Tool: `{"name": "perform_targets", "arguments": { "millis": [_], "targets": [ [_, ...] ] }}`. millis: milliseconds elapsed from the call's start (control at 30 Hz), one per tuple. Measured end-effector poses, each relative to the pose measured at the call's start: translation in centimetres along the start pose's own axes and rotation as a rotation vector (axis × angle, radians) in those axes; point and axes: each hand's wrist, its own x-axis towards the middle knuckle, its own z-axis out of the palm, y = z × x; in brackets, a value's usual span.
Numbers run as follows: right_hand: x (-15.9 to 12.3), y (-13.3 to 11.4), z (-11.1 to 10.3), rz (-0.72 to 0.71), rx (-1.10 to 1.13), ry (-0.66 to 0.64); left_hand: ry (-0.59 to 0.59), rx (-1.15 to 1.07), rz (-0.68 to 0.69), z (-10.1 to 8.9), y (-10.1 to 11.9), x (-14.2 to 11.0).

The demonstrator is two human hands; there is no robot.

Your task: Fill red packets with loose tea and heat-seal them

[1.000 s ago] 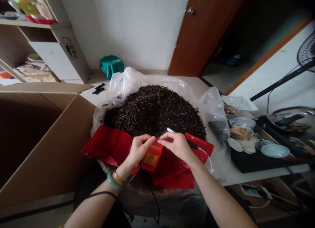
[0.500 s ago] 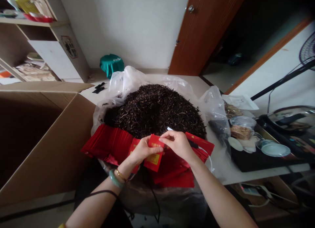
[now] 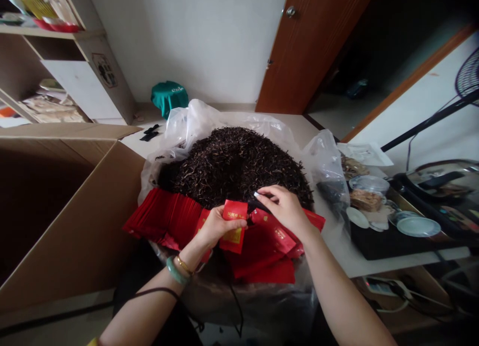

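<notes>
My left hand [image 3: 218, 229] grips a single red packet [image 3: 233, 242] with gold lettering, thumb across its front, in the middle of the view. My right hand [image 3: 283, 206] is apart from it, fingers curled over a dark object with a white tip [image 3: 256, 194]; whether they grasp it, I cannot tell. Before me is a heap of dark, dried leaves [image 3: 239, 149] in a clear plastic bag [image 3: 192, 117]. Along its near edge, a tight row of red packets [image 3: 164, 219] lies to the left and a spread of red packets [image 3: 262, 266] to the right. The step seems to be handling one packet; the next move would call for a steady left grip and a sure right-hand pinch.
</notes>
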Motion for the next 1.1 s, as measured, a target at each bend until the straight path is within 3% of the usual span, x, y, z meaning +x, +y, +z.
{"name": "perform_targets", "arguments": {
  "millis": [67,167,267,433,867,1100],
  "targets": [
    [0.0,1.4,-0.5,0.004,-0.24,-0.003,0.034,-0.015,0.014,-0.1,0.3,0.1],
    [-0.4,2.6,-0.5,0.096,-0.449,-0.171,0.07,-0.028,0.042,-0.3,0.6,0.3],
    [-0.6,2.6,0.1,0.144,-0.533,-0.328,0.092,-0.041,0.052,-0.5,0.8,0.3],
    [-0.4,2.8,0.9,0.185,-0.597,-0.372,0.097,-0.038,0.056,-0.6,1.0,0.2],
    [0.2,3.0,0.7,0.197,-0.443,-0.261,0.081,0.026,0.083,-0.8,0.6,0.3],
    [0.4,2.1,-0.5,0.141,-0.15,-0.109,0.044,0.069,0.083,-0.4,0.4,0.0]
  ]
}}
